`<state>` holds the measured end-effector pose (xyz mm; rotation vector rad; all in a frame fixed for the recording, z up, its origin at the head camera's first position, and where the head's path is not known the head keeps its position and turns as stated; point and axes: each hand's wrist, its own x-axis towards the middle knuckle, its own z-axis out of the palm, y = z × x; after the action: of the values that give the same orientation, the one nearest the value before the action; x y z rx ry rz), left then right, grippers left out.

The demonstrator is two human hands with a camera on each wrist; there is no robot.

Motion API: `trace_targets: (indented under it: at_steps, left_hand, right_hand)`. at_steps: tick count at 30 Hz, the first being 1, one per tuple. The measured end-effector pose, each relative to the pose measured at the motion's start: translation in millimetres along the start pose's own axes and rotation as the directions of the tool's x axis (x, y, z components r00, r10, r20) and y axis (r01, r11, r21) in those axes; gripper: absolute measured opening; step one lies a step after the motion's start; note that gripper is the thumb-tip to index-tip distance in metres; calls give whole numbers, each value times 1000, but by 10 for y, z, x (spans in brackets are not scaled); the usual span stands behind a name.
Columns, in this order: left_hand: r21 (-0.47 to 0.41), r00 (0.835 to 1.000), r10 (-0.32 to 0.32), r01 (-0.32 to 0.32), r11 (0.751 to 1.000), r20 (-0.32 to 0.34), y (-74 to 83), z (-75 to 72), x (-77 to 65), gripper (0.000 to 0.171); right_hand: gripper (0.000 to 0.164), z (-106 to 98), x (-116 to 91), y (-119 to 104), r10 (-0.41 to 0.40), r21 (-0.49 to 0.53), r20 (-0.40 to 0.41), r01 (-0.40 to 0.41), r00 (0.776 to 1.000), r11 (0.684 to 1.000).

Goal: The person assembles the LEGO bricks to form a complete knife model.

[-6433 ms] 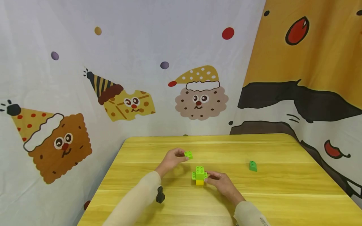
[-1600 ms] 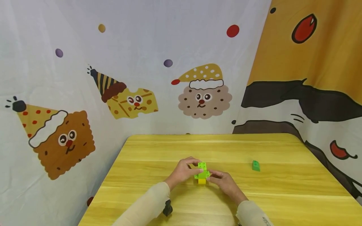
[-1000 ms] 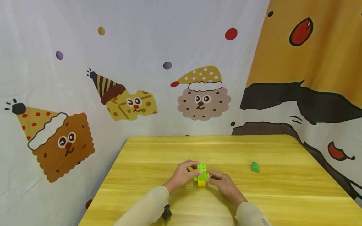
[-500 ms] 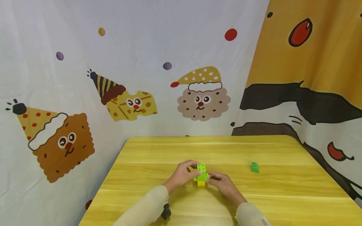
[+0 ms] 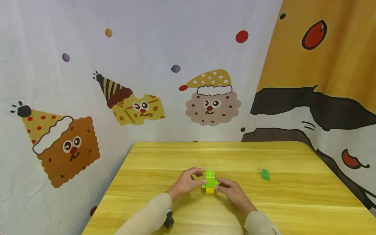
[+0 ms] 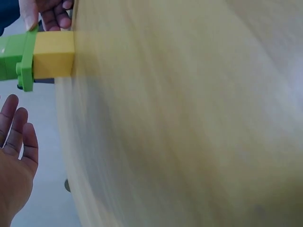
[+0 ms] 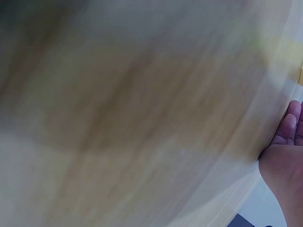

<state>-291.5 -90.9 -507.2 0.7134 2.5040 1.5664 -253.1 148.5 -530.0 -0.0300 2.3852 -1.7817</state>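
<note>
A small stack of toy building bricks stands upright on the table. Its base is a yellow brick (image 5: 210, 190), crossed by a light green plate (image 6: 28, 61) that sticks out on both sides. Above the plate rise light green bricks (image 5: 210, 182) with studs on top. My right hand (image 5: 232, 192) pinches the plate's right end between thumb and fingers. At the stack's left side is my left hand (image 5: 185, 182), its fingers loosely bent and spread, the thumb tip close by the upper bricks. The left wrist view shows a gap between those fingers and the stack.
A darker green brick (image 5: 265, 175) with a sloped side lies farther right on the wood-grain table (image 5: 164, 156). A small black device (image 5: 168, 220) sits at the left cuff. Behind the table hangs a printed curtain (image 5: 147, 39).
Earlier my left hand held a light green brick left of the stack, then set it on top. Now it has let go and drawn slightly left. My right hand stays at the plate.
</note>
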Motion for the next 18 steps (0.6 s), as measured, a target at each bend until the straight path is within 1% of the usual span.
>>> trace_targets:
  at_steps: [7, 12, 15, 18]
  left_hand:
    - [14, 999, -48, 48, 999, 19, -85, -40, -36, 54]
    - [-16, 997, -62, 63, 998, 43, -150, -26, -52, 55]
    - [-36, 997, -68, 70, 997, 45, -175, -14, -59, 53]
    - [-48, 996, -83, 85, 995, 43, -189, -3, -68, 52]
  right_hand:
    - [48, 11, 10, -2, -2, -22, -38, 1, 999, 1000]
    - [49, 10, 15, 5, 4, -4, -14, -4, 1000, 1000]
    - [50, 4, 5, -3, 4, 9, 6, -4, 1000, 1000]
    - [50, 7, 3, -5, 2, 4, 2, -2, 1000, 1000]
